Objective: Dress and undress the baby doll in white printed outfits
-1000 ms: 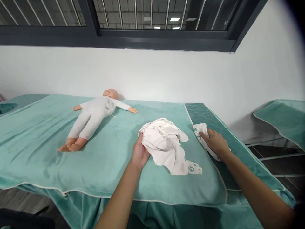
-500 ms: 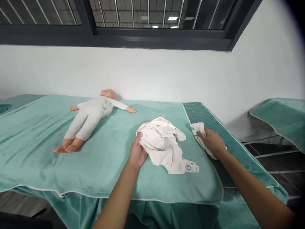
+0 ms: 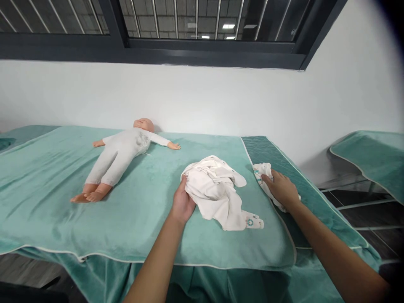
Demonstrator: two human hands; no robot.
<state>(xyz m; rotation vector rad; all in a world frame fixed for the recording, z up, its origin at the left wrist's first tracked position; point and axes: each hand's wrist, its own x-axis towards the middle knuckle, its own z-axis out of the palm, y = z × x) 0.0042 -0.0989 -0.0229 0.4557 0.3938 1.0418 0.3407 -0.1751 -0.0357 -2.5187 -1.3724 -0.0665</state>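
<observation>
A crumpled white baby garment (image 3: 217,191) with small printed feet lies on the teal blanket (image 3: 142,210). My left hand (image 3: 181,202) grips its left edge, fingers closed on the cloth. Over a smaller white patterned cloth (image 3: 263,172) at the blanket's right edge lies my right hand (image 3: 282,188), its fingers curled on the cloth. A baby doll (image 3: 121,153) in a pale grey suit lies on its back to the far left, arms spread, well away from both hands.
The blanket covers a bed or table against a white wall, under a dark-framed window (image 3: 202,33). A darker teal quilted strip (image 3: 284,168) runs along the right side. Another teal-covered surface (image 3: 372,158) stands at the far right across a gap of floor.
Both hands and the cloths stay as they were; only the view has shifted slightly.
</observation>
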